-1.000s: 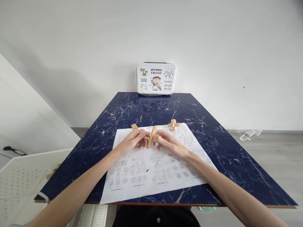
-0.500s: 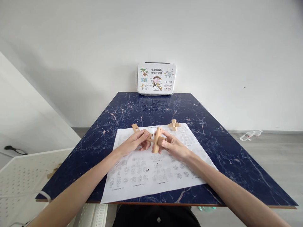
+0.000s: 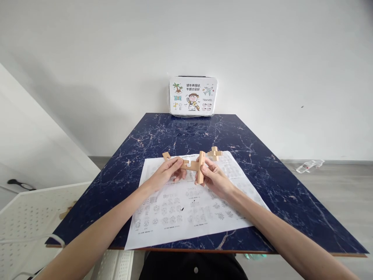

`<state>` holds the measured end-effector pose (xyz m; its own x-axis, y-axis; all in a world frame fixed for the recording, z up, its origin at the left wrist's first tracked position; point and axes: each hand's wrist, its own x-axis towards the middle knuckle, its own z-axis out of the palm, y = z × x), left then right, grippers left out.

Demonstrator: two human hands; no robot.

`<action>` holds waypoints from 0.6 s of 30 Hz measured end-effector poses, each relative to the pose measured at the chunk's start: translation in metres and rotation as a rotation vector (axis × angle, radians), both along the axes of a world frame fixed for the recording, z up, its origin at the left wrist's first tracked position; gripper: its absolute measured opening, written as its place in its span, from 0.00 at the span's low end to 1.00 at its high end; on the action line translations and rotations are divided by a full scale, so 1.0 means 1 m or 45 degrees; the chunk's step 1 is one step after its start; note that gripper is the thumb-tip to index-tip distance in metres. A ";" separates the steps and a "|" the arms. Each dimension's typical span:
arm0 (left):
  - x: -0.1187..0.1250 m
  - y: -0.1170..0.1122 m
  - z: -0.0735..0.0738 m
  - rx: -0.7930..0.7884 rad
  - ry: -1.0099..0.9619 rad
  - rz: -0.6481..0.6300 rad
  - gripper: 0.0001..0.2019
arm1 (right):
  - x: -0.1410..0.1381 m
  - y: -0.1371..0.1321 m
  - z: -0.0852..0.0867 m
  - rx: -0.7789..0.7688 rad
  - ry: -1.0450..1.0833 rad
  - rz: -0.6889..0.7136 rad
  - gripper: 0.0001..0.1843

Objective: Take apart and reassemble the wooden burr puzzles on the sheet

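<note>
1. Closed grip on both sides, at frame centre: left hand (image 3: 167, 172) pinches the notched bar (image 3: 189, 166), right hand (image 3: 215, 177) pinches the upright bar (image 3: 200, 173).
2. Both bars are held above a printed sheet (image 3: 186, 217) on the blue marbled table (image 3: 279, 194), with a white wall (image 3: 262, 58) behind.
3. The notched bar's long axis runs left-right; the upright bar crosses its right end, top to bottom.

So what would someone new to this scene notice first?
Probably the left hand and right hand pinching two crossed pale wooden puzzle bars above a white printed diagram sheet on the dark blue marbled table. Behind them, a small assembled wooden cross puzzle sits by the sheet's far corner, and a white cartoon travel box stands at the table's far edge.
</note>
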<state>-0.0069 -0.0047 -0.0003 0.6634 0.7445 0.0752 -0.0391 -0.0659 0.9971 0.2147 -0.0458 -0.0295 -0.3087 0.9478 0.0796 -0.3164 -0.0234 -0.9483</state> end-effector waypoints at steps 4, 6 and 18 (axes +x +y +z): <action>0.000 0.001 0.000 -0.010 0.008 -0.004 0.19 | -0.003 -0.003 0.002 0.003 0.011 -0.061 0.31; 0.000 0.002 -0.001 -0.009 0.018 -0.011 0.19 | -0.004 -0.005 0.003 0.009 0.052 -0.087 0.29; -0.022 0.028 -0.003 -0.005 -0.144 0.433 0.20 | 0.007 -0.002 0.004 -0.014 0.267 -0.164 0.24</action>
